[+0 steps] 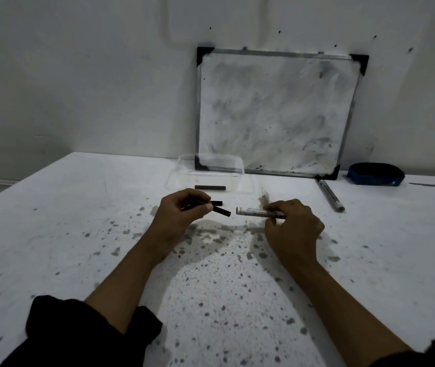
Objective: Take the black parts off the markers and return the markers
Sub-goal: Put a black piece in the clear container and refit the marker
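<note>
Head view: gripping two black parts [221, 211] in left hand [181, 215], pinching marker [253, 211] in right hand [290, 223] above tabletop [52, 234], lying crosswise, open end pointing left toward them. Farther: another black part [210, 187] lying crosswise in clear tray [246, 178].

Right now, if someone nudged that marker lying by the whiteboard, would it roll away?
Probably yes. The marker is a smooth round tube lying flat on the table, so a sideways push would likely roll it. It looks rigid and thin, so probably light. The whiteboard beside its far end might stop it.
</note>
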